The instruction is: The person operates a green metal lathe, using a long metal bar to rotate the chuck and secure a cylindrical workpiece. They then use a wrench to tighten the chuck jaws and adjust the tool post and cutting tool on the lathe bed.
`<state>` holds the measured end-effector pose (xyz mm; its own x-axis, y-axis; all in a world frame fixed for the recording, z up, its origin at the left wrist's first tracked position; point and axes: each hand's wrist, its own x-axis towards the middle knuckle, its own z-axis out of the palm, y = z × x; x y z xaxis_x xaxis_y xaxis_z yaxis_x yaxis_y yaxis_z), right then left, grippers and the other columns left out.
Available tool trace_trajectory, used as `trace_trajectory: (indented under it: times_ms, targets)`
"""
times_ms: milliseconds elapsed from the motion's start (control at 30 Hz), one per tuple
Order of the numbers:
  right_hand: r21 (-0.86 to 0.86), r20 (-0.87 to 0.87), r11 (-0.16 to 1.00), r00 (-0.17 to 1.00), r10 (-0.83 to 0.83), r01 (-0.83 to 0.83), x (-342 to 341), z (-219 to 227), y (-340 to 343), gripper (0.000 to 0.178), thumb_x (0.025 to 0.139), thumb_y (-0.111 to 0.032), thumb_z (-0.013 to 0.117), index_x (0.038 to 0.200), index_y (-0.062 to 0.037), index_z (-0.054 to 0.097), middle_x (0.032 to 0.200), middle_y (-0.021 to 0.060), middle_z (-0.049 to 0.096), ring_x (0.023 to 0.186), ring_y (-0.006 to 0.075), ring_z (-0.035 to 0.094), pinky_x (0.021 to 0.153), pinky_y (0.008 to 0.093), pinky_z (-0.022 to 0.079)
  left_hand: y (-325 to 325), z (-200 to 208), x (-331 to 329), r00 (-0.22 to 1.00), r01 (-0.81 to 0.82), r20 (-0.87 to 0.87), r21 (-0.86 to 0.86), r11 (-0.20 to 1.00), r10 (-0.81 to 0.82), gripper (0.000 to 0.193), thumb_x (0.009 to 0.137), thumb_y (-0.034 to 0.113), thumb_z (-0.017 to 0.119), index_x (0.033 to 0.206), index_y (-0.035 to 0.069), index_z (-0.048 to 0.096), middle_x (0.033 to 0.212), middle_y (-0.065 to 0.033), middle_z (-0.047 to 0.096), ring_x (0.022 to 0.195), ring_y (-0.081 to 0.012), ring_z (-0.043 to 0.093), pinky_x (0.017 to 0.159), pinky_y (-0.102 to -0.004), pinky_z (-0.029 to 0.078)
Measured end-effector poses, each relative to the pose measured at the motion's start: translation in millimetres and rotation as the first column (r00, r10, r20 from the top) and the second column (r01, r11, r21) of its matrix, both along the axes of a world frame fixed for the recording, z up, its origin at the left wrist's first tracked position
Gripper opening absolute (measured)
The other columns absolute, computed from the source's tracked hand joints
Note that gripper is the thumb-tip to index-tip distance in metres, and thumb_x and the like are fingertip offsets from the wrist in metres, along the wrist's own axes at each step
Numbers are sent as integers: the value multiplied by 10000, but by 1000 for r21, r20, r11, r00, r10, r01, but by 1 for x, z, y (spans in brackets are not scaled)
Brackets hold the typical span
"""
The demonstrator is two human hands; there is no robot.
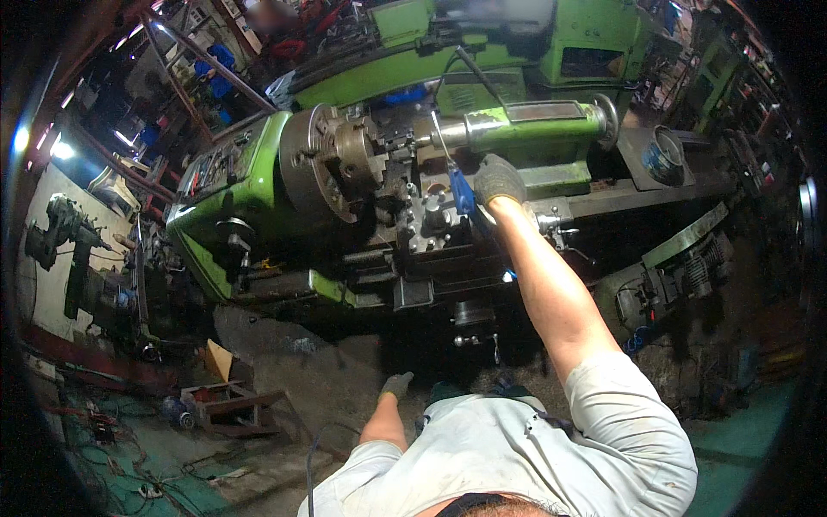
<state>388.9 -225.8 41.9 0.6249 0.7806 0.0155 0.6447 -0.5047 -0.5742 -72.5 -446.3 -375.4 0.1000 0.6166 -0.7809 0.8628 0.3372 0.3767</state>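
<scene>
My right hand (500,178), in a dark knitted glove, reaches over the lathe and is closed around a blue air blow gun (463,193). The gun's thin metal nozzle (442,138) points up and away, toward the gap between chuck and tailstock. Just left of the gun sits the tool post (428,214) with its several bolts. The large round chuck (349,159) is farther left, and the green tailstock (530,122) lies beyond my right hand. Low beside my body hangs my left hand (396,384), gloved, fingers loosely stretched and holding nothing visible.
The green headstock (228,215) fills the left of the lathe. A handwheel (606,121) ends the tailstock, with a bucket (662,155) to its right. Crank handles (482,340) jut toward me. A rusty metal frame (237,405) and cables (151,491) lie on the floor at left.
</scene>
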Motion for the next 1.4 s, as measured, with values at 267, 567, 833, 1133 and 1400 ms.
trace_trajectory:
  times_ms: [267,567,833,1133,1400]
  targets:
    - [37,30,999,999,16,-17,1,-11,4,235,930,-238,642,1088,-117,767,1187,179,745,1151,389,699,962,501,557,-17,-5,7,998,70,-11,-15,997,-70,643,1028,565,430,1337,62,682,1421,-293,589,1363,-448,534,1133,-510,411]
    - [83,30,997,1000,-5,3,6,-18,7,235,908,-248,650,1055,-106,765,1176,207,737,1142,400,693,960,496,553,8,16,10,1000,18,16,16,1000,-19,674,1001,583,488,1328,25,679,1352,-275,630,1250,-431,602,1061,-501,455]
    - [93,-49,995,999,-22,26,-1,3,-5,318,1007,-290,576,1212,-81,699,1269,204,693,1179,421,643,1014,480,500,68,22,5,1000,-2,-23,40,999,3,716,993,616,470,1327,19,682,1413,-327,573,1374,-458,520,1153,-495,397]
    - [707,-59,667,960,-274,234,29,-82,-202,263,1029,-84,603,1258,29,666,1270,150,692,1154,248,654,1029,361,499,195,-43,-66,275,-941,622,20,337,733,729,978,497,621,1548,81,437,1304,-244,649,1173,-426,644,925,-574,535]
    - [-127,-83,769,765,-638,627,28,-237,-487,432,1016,-293,635,1313,21,631,1269,184,659,1194,334,609,1034,445,467,271,-26,-54,44,-980,406,-159,117,913,383,950,419,653,1200,129,671,1078,-154,655,954,-341,646,804,-550,526]
